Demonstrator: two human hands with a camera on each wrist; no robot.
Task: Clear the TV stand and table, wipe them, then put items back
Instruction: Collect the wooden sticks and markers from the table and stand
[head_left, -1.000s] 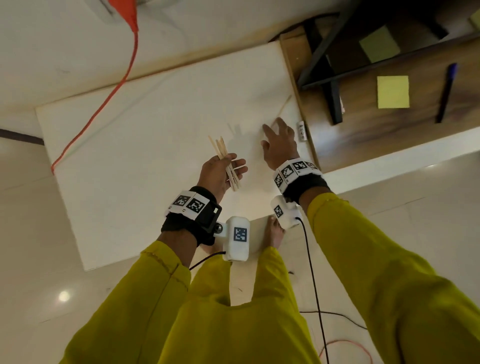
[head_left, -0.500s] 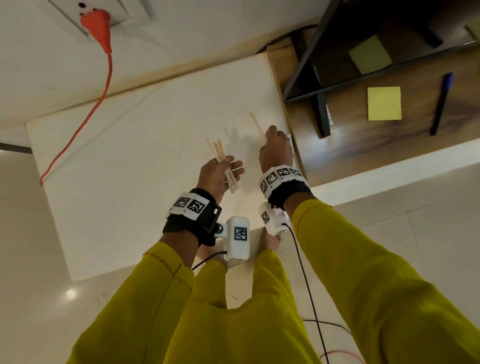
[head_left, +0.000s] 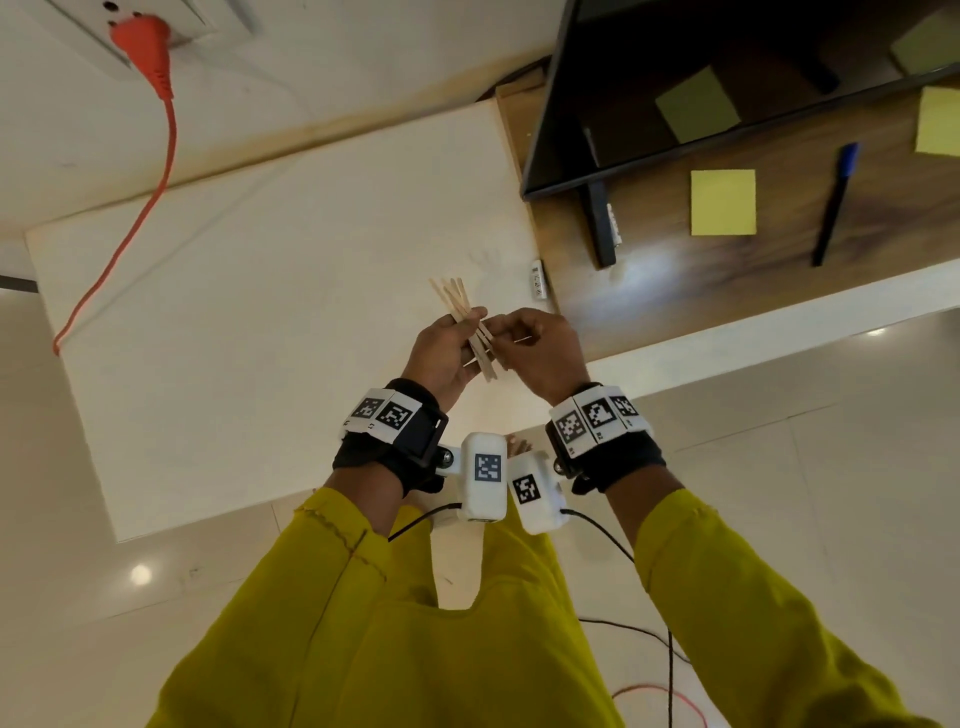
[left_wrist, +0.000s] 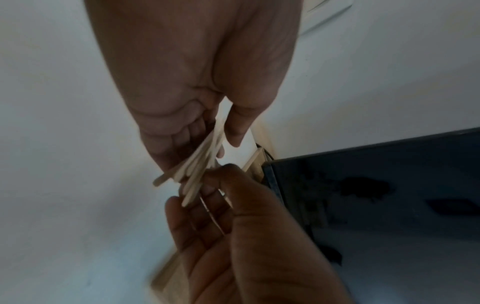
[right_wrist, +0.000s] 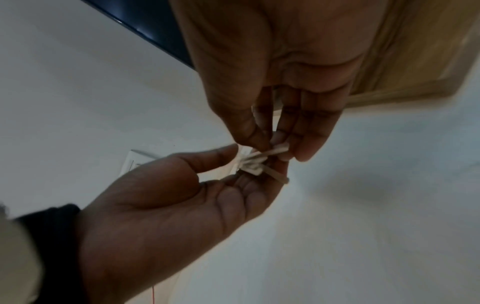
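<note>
Gathering a bundle of thin pale wooden sticks (head_left: 470, 332) above the white tabletop (head_left: 260, 312), the left hand (head_left: 441, 351) grips them while right fingers (head_left: 501, 332) pinch one in; yellow sticky notes (head_left: 723, 202) and blue pen (head_left: 834, 202) remain uncleared.

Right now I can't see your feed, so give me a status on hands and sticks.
Left hand holds the wooden sticks bunched. Right hand pinches one stick into the bunch. Both above the white table. Sticky note and pen on TV stand.
</note>
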